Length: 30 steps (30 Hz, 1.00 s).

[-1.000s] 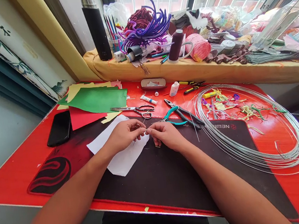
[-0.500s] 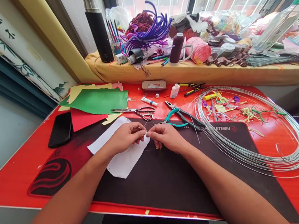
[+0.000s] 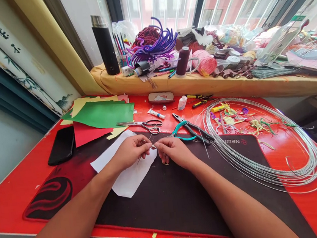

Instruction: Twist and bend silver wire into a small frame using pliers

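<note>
While a short thin wire (image 3: 153,146) is pinched between thumb and forefinger of both the left hand (image 3: 130,151) and the right hand (image 3: 174,152) above one white paper sheet (image 3: 126,178), one cup (image 3: 123,58) of pens is seen at twelve o'clock, two pliers (image 3: 189,128) at two, one silvery wire coil (image 3: 269,167) at three.

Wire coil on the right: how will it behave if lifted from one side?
Probably springy, not rigid: the wire coil is many thin loose loops, so they would likely sag and fan apart. A free end juts inside the ring and may snag.
</note>
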{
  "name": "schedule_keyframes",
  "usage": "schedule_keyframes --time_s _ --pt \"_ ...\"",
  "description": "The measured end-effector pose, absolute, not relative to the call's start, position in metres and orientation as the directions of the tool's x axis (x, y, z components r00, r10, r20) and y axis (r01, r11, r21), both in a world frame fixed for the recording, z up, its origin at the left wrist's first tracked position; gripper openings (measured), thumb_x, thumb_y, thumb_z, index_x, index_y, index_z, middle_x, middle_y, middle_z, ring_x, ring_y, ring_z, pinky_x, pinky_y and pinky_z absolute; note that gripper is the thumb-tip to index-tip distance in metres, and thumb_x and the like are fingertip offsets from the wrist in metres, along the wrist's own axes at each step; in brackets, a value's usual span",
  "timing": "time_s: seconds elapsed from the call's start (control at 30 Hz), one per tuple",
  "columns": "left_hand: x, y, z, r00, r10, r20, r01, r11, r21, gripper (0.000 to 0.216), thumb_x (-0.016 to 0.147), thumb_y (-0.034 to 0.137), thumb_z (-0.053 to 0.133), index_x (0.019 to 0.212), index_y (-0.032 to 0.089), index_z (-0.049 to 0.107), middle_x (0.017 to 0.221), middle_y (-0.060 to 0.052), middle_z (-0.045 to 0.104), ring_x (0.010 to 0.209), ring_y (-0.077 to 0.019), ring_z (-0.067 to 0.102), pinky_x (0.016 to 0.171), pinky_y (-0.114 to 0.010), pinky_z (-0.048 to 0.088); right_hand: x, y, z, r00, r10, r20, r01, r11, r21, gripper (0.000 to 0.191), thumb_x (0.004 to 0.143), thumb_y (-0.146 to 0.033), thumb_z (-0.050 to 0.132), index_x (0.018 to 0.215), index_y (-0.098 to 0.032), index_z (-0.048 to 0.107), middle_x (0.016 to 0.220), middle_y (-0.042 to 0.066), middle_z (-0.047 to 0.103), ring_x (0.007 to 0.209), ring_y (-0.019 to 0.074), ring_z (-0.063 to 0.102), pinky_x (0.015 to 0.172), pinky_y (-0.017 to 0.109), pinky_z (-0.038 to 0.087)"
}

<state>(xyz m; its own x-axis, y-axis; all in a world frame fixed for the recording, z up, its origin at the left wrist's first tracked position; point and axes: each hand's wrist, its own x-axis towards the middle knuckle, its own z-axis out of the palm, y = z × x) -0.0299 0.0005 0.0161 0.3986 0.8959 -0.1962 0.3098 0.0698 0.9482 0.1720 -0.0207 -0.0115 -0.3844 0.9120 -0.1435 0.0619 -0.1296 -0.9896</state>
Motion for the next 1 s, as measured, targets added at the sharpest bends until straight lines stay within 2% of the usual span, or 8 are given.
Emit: schedule_keyframes --time_s 0.2,0.63,1.0 --pt "-0.0293 -0.0006 0.0169 0.44 0.875 -0.201 0.353 0.037 0.935 0.028 0.084 0.046 0.068 0.083 0.018 0.064 0.066 -0.001 0.067 0.058 -0.0142 0.059 0.054 -0.025 0.045 0.1717 -0.022 -0.0149 -0.35 0.928 -0.124 0.198 -0.056 -0.978 0.025 0.091 -0.04 0.064 0.086 -0.017 0.071 0.054 -0.005 0.056 0.044 0.0106 0.055 0.043 0.02 0.042" --pt "-0.0313 0.0019 0.0084 0.493 0.848 -0.194 0.267 0.065 0.962 0.029 0.085 0.046 0.068 0.087 0.018 0.065 0.071 -0.002 0.068 0.061 -0.0147 0.06 0.058 -0.027 0.047 0.1758 -0.0202 -0.02 -0.382 0.916 -0.12 0.172 -0.058 -0.983 0.031 0.093 -0.046 0.06 0.09 -0.017 0.07 0.05 -0.006 0.054 0.042 0.0114 0.054 0.043 0.02 0.041" --pt "-0.0302 -0.0014 0.0112 0.475 0.857 -0.201 0.304 0.055 0.951 0.033 0.085 0.05 0.07 0.089 0.018 0.064 0.072 -0.002 0.068 0.063 -0.016 0.062 0.057 -0.027 0.046 0.1748 -0.0204 -0.0127 -0.376 0.916 -0.142 0.198 -0.07 -0.978 0.034 0.09 -0.05 0.064 0.087 -0.017 0.07 0.051 -0.005 0.055 0.042 0.0115 0.054 0.043 0.021 0.041"
